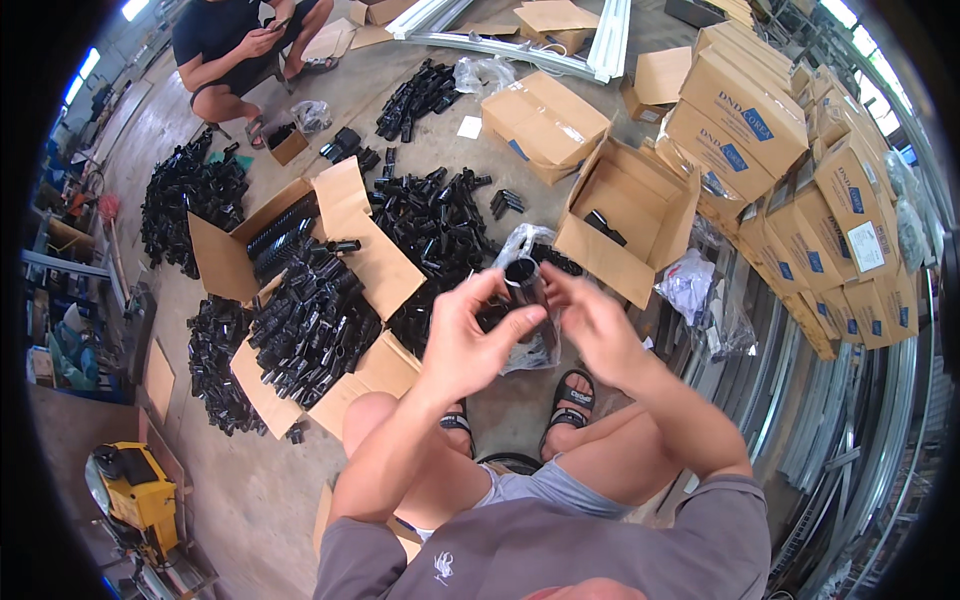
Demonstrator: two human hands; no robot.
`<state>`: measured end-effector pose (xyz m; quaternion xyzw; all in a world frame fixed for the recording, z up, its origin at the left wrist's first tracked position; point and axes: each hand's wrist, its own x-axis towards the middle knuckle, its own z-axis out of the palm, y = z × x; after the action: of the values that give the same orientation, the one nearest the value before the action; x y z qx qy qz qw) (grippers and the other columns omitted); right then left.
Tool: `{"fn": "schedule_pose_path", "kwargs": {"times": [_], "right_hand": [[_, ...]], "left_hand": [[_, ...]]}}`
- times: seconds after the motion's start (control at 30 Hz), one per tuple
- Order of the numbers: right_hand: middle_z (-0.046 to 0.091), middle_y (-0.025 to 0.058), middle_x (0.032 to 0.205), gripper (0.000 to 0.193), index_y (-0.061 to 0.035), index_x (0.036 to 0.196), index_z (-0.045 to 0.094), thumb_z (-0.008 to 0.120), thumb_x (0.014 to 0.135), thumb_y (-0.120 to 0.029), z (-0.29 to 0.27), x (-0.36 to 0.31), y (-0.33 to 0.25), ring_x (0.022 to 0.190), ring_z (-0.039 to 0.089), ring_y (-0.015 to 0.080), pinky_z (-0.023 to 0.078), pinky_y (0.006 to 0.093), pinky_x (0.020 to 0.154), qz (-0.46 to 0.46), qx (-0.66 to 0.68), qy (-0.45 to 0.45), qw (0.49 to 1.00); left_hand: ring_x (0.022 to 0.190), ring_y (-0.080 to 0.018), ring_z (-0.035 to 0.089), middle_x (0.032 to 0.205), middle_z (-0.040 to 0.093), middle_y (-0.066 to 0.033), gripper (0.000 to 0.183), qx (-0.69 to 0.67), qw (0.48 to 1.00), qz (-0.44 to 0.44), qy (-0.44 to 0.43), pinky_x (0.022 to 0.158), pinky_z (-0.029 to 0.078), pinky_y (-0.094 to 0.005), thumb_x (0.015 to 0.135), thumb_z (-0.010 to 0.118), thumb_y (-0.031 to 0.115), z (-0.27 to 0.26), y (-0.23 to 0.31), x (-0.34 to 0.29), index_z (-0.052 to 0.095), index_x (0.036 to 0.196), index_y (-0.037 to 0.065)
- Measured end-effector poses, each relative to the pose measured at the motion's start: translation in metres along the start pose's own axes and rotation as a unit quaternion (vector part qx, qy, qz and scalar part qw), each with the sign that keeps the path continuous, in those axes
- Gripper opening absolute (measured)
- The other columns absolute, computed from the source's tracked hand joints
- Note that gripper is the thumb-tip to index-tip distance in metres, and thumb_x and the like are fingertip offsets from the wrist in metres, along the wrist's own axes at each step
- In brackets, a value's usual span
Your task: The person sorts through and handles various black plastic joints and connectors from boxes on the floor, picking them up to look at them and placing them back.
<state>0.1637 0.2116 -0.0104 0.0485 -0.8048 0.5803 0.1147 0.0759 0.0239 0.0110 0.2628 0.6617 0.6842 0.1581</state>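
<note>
Both my hands are raised in front of me around a short black plastic tube piece (pixel 523 275). My left hand (pixel 466 335) grips it from the left with thumb and fingers. My right hand (pixel 592 322) pinches its right side. Below them a clear plastic bag (pixel 530 350) with more black parts lies on the floor between my sandalled feet. An open cardboard box (pixel 375 265) heaped with black tube fittings (pixel 310 325) sits to my left.
Loose piles of black fittings (pixel 440 215) cover the concrete floor. An open box (pixel 640 205) lies ahead on the right, and stacked closed cartons (pixel 760 130) line the right. Another person (pixel 235 45) squats far left. A yellow machine (pixel 140 495) stands at lower left.
</note>
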Motion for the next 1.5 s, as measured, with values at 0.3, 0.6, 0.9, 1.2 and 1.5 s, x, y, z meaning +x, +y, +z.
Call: {"fn": "schedule_pose_path", "kwargs": {"times": [0.3,0.6,0.9,1.2,1.5], "right_hand": [[0.070,0.0246,0.098,0.032,0.0037,0.102,0.068,0.057,0.094,-0.025,-0.036,0.050,0.203,0.097,0.069,0.0362,0.054,0.0449,0.084,0.259,-0.428,-0.218,0.838],[0.057,0.0252,0.136,0.051,-0.0064,0.136,0.057,0.055,0.095,-0.037,0.018,0.024,0.357,0.130,0.052,0.0378,0.043,0.0467,0.108,0.450,-0.389,-0.095,0.798],[0.063,0.0223,0.128,0.039,-0.0019,0.121,0.068,0.068,0.085,-0.019,0.049,0.033,0.367,0.122,0.060,0.0363,0.049,0.0456,0.102,0.498,-0.396,-0.094,0.766],[0.064,0.0218,0.127,0.040,-0.0034,0.121,0.067,0.069,0.085,-0.020,0.036,0.040,0.360,0.122,0.060,0.0364,0.049,0.0454,0.101,0.506,-0.390,-0.059,0.767],[0.066,0.0220,0.121,0.038,-0.0145,0.121,0.067,0.068,0.086,-0.028,0.047,0.034,0.301,0.115,0.062,0.0389,0.051,0.0503,0.092,0.338,-0.286,0.021,0.896]], "left_hand": [[0.093,-0.0103,0.064,0.102,0.073,-0.0052,0.028,0.152,0.983,0.027,0.096,0.082,0.052,-0.0283,0.089,0.071,0.006,-0.031,-0.009,0.034,0.067,0.115,-0.001],[0.092,-0.0372,0.063,0.095,0.067,-0.0192,0.045,0.292,0.950,0.074,0.085,0.080,0.050,-0.0429,0.081,0.078,0.024,-0.030,0.013,0.030,0.066,0.116,0.000],[0.092,-0.0341,0.065,0.098,0.068,-0.0171,0.047,0.267,0.956,0.063,0.103,0.080,0.052,-0.0401,0.083,0.077,0.025,-0.044,0.012,0.019,0.065,0.122,0.003],[0.095,-0.0347,0.063,0.098,0.068,-0.0180,0.046,0.266,0.961,0.044,0.058,0.085,0.050,-0.0419,0.085,0.075,0.027,-0.037,0.007,0.027,0.065,0.123,0.004],[0.093,-0.0382,0.063,0.096,0.067,-0.0211,0.048,0.257,0.965,0.022,0.050,0.083,0.051,-0.0442,0.083,0.076,0.031,-0.047,0.007,0.021,0.066,0.121,0.003]]}}
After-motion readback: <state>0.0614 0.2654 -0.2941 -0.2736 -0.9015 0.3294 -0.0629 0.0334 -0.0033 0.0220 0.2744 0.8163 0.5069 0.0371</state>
